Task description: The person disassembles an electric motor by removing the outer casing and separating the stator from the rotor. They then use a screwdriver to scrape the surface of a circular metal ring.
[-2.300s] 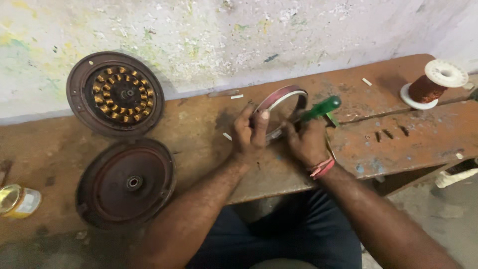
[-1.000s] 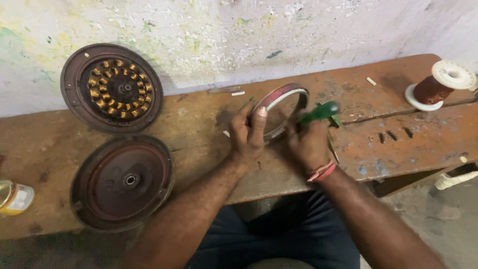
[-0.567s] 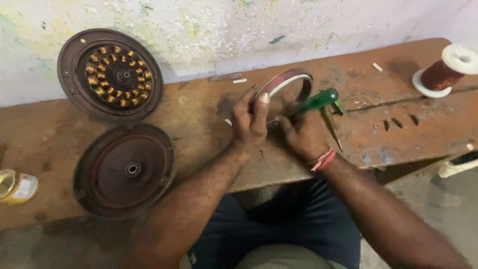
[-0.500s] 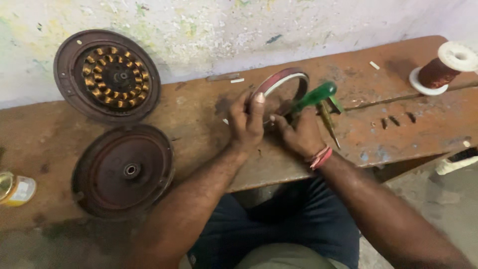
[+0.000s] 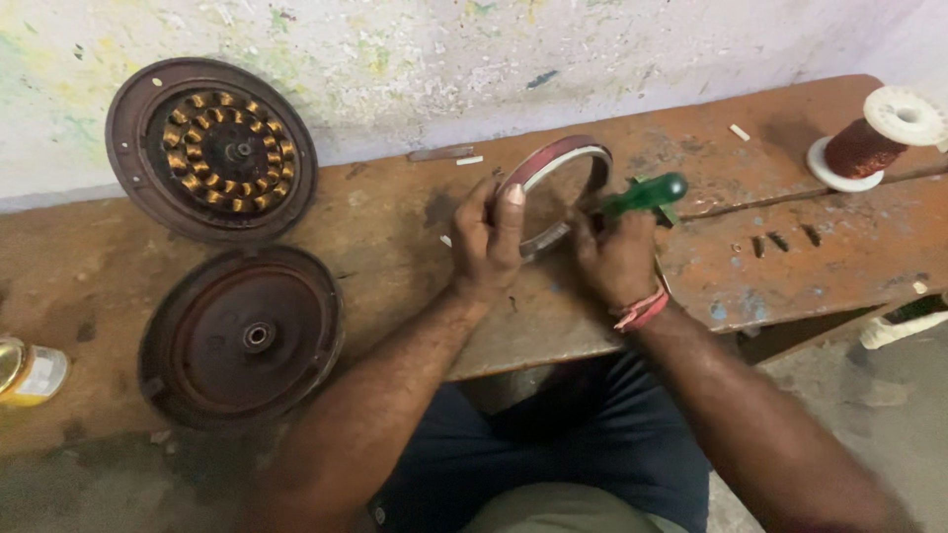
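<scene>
I've got the left hand point(image 5: 486, 240) clamping the metal ring point(image 5: 553, 188) tilted on the bench, right hand point(image 5: 614, 259) gripping the green-handled screwdriver point(image 5: 647, 193) at its rim; looks mid-prying, next needs steady leverage.

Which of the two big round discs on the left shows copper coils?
The upper round metal disc, leaning by the wall, shows a ring of copper coils; the lower rusty disc shows only a plain face with a centre hub.

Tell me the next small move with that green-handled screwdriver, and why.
Probably lever gently inside the red-banded metal ring: the left hand steadies its rim on the wooden bench, and the right hand grips the green-handled screwdriver against it.
</scene>
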